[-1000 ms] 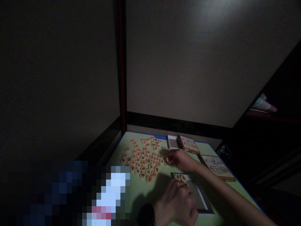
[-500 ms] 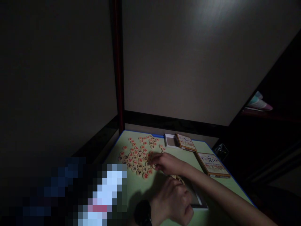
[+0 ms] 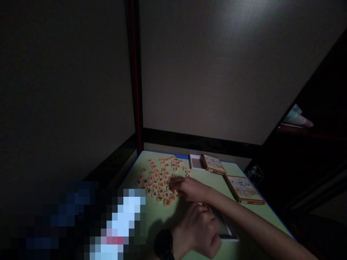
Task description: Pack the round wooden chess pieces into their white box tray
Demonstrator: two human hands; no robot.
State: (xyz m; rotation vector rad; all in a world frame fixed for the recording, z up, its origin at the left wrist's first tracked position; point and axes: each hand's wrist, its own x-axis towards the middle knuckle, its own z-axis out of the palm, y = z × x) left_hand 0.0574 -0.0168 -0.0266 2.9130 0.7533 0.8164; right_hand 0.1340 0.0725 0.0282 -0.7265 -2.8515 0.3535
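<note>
Round wooden Chinese chess pieces (image 3: 155,180) with red and black characters lie spread over the pale green tabletop. My right hand (image 3: 189,188) reaches in from the right to the near right side of this group. Its fingers are bent down together on a Chinese chess piece, mostly hidden by the fingertips. Nearer to me is my left hand (image 3: 199,227), with a dark watch (image 3: 164,245) on the wrist. It is closed, knuckles up, over the left side of an open box tray (image 3: 230,236). Whatever its fingers hold is hidden. A few pieces show just beyond its knuckles.
At the back of the table (image 3: 151,225) a white box tray (image 3: 195,162) stands beside a printed box lid (image 3: 213,164). A second printed lid (image 3: 244,188) lies at the right edge. Walls rise behind the table and at its left. A pixelated patch covers the lower left.
My right hand has shifted slightly left, further onto the chess pieces. My left hand stays over the near tray, almost unmoved. The boxes lie as before.
</note>
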